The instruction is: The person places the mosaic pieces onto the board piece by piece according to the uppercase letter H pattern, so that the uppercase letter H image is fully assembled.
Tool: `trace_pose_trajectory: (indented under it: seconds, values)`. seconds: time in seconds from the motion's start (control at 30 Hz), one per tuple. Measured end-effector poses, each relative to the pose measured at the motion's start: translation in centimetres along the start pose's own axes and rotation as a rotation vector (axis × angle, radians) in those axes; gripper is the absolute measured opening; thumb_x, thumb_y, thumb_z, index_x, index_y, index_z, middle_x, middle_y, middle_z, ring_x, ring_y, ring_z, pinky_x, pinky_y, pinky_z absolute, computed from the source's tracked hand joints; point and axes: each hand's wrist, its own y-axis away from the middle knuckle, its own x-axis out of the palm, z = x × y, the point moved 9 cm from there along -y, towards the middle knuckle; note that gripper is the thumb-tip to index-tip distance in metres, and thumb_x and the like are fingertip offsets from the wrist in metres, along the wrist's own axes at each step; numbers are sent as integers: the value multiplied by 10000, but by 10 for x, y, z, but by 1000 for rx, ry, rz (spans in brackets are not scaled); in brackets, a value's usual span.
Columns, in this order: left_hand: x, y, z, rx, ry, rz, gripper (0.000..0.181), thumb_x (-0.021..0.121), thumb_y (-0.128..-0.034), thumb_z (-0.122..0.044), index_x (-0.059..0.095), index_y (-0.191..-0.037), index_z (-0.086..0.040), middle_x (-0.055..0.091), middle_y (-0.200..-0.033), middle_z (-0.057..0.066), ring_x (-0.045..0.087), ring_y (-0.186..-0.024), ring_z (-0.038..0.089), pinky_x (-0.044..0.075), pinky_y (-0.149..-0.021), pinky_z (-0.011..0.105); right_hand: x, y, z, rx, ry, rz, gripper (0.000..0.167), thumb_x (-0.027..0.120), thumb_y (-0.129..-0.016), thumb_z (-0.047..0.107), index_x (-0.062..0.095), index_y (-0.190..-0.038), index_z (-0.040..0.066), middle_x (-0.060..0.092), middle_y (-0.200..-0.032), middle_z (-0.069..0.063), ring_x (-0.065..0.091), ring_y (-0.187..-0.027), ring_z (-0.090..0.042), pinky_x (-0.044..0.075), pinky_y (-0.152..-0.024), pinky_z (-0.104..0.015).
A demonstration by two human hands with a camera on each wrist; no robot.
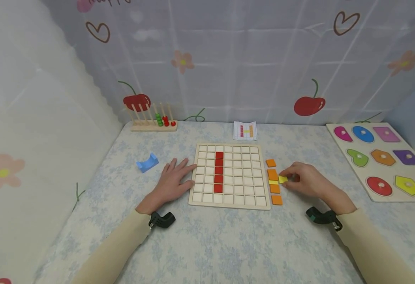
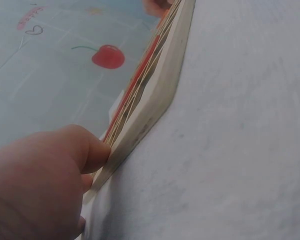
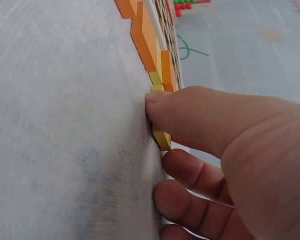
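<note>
A wooden grid board [image 1: 243,191] lies flat on the table, with several red tiles [image 1: 219,170] set in one of its columns. My left hand [image 1: 173,177] rests at the board's left edge, fingers spread; in the left wrist view the thumb [image 2: 92,152] touches the rim. Between thumb and fingertips my right hand [image 1: 305,179] pinches a yellow tile [image 1: 282,179], just right of the board. Beside it, several orange tiles [image 1: 276,200] stand in a loose column, with another yellow tile [image 1: 273,182] partly covered among them.
Behind the board lies a pattern card [image 1: 245,131]. A bead-peg counter [image 1: 154,125] stands back left, near a blue curved piece [image 1: 147,163]. To the right is a shape-puzzle board [image 1: 385,165]. A printed curtain [image 1: 235,71] hangs along the table's back edge.
</note>
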Motion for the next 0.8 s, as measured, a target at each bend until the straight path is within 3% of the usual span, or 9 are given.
trace_pose_trajectory:
  seconds: [0.4, 0.8]
  values:
    - [-1, 0, -2, 6, 0, -9, 553, 569, -997, -306, 504, -1527, -166, 305, -1661, 203, 97, -1557, 528, 97, -1218, 712, 0, -1, -1, -1, 6, 12, 254, 772, -852, 92, 742, -1092, 13, 660, -887, -34, 490, -703, -107, 461, -609, -217]
    - [0, 0, -1, 3, 0, -2, 558, 560, -1001, -320, 495, -1534, -169, 298, -1668, 186, 86, -1565, 508, 85, -1225, 707, 0, -3, -3, 66, -1, 18, 260, 768, -858, 127, 752, -1081, -4, 652, -864, -37, 507, -715, -136, 461, -608, -231]
